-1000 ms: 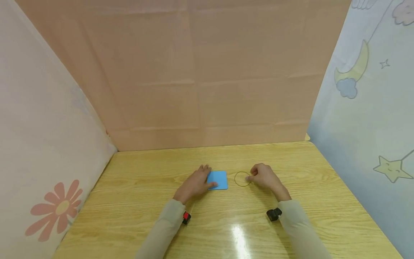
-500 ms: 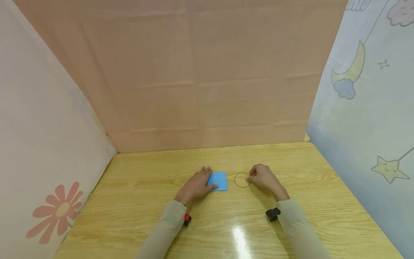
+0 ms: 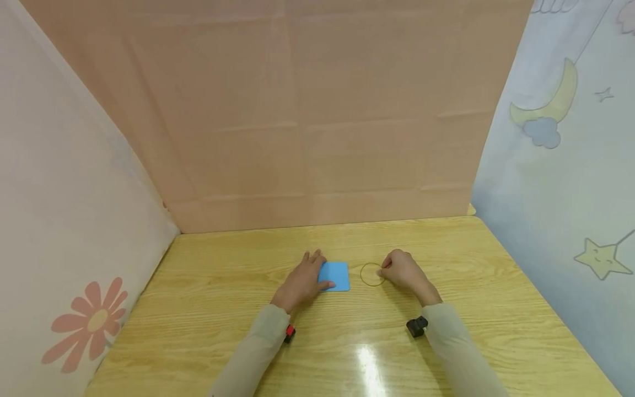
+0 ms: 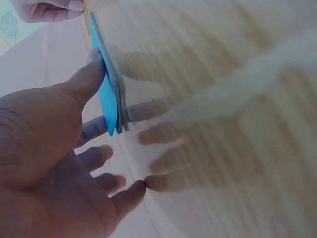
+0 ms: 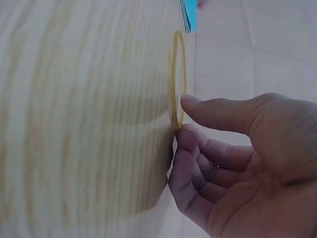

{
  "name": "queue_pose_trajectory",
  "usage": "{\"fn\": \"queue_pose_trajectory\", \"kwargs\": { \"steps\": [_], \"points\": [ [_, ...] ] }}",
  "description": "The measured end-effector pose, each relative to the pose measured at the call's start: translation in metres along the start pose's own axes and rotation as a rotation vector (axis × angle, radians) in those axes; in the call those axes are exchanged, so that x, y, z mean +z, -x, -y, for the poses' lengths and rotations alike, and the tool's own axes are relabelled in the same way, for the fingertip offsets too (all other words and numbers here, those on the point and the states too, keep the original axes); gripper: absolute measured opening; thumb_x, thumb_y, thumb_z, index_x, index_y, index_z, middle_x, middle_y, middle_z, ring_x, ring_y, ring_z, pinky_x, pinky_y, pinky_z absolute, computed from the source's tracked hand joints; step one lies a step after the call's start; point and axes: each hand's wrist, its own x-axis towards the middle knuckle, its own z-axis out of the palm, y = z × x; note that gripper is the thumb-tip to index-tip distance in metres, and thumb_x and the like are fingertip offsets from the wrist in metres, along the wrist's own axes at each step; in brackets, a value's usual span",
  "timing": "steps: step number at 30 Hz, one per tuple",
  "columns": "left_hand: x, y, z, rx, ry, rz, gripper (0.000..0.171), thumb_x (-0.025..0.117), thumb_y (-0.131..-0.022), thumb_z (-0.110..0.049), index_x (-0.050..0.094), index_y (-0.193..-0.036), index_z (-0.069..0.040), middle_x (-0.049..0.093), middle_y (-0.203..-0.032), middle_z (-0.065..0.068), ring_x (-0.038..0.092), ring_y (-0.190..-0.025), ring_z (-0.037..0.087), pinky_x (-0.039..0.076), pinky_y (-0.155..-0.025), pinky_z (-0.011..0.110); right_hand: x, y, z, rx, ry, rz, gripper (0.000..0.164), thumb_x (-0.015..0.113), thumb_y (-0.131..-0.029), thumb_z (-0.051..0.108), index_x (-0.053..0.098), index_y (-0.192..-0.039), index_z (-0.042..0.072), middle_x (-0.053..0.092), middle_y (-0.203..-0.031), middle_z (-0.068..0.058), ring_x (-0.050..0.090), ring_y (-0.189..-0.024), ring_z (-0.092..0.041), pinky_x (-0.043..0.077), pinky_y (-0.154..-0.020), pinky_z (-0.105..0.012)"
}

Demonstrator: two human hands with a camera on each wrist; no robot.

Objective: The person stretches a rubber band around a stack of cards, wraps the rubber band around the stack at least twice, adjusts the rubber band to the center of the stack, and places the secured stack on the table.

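Observation:
A thin, layered blue square stack (image 3: 338, 274), perhaps cards, lies on the wooden table at the middle of the head view. My left hand (image 3: 300, 282) rests at its left side. The left thumb (image 4: 89, 77) lies on the blue top and the index finger reaches the far edge; the other fingers are spread off the stack. Just right of it lies a round yellow rubber band (image 5: 173, 82), flat on the table. My right hand (image 3: 405, 273) pinches the band's right side, with the thumb (image 5: 218, 113) inside the loop and the curled index finger at its outer end.
The wooden table (image 3: 223, 286) runs back to a pinkish-brown covered panel (image 3: 297, 138). Pale printed walls stand left (image 3: 59, 193) and right (image 3: 555, 209). A small black camera (image 3: 416, 326) is worn on the right wrist, and another (image 3: 290, 333) on the left.
Both hands stay almost where they were, at the stack and the band. The left fingers spread slightly more, and the view shifts a little.

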Motion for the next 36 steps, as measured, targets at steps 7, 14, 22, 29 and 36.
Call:
{"fn": "queue_pose_trajectory", "kwargs": {
  "steps": [7,14,22,29,36],
  "points": [
    [-0.003,-0.003,0.000,-0.037,0.005,-0.015,0.068,0.077,-0.095,-0.045,0.053,-0.150,-0.012,0.022,-0.174,0.020,0.012,-0.161,0.053,0.046,-0.115,0.066,0.000,-0.002,0.002,-0.006,-0.013,0.012,0.054,0.070,-0.099,0.010,0.042,-0.054,0.019,0.027,-0.052,0.008,0.024,-0.050,-0.009,0.026,-0.051,-0.023],
    [-0.007,-0.007,-0.004,-0.084,0.002,-0.024,0.065,0.081,-0.091,-0.047,0.058,-0.144,-0.017,0.043,-0.144,0.023,0.037,-0.128,0.043,0.045,-0.107,0.058,0.001,-0.003,0.001,0.000,-0.001,-0.011,0.055,0.067,-0.099,0.008,0.044,-0.052,0.020,0.028,-0.049,0.009,0.024,-0.049,-0.008,0.027,-0.052,-0.022],
    [-0.009,-0.014,-0.003,-0.110,0.020,0.050,0.065,0.083,-0.090,-0.046,0.056,-0.141,-0.017,0.049,-0.129,0.021,0.039,-0.111,0.038,0.038,-0.102,0.055,0.003,-0.001,0.005,0.024,-0.014,0.001,0.058,0.059,-0.102,0.006,0.035,-0.051,0.021,0.025,-0.048,0.009,0.018,-0.048,-0.008,0.021,-0.046,-0.019],
    [-0.010,-0.015,-0.001,-0.097,0.073,0.065,0.064,0.084,-0.089,-0.041,0.052,-0.137,-0.015,0.056,-0.127,0.017,0.044,-0.111,0.034,0.043,-0.104,0.055,0.005,0.002,0.008,-0.007,0.018,0.016,0.049,0.046,-0.096,-0.002,0.028,-0.057,0.022,0.019,-0.054,0.008,0.015,-0.052,-0.009,0.017,-0.048,-0.020],
    [-0.006,-0.015,-0.001,-0.074,0.189,0.058,0.069,0.085,-0.091,-0.031,0.043,-0.144,-0.014,0.067,-0.125,0.020,0.062,-0.105,0.029,0.057,-0.094,0.045,0.003,0.004,0.009,-0.030,0.016,0.024,0.050,0.046,-0.099,0.001,0.029,-0.056,0.022,0.020,-0.053,0.009,0.016,-0.050,-0.008,0.017,-0.047,-0.019]
  ]
}}
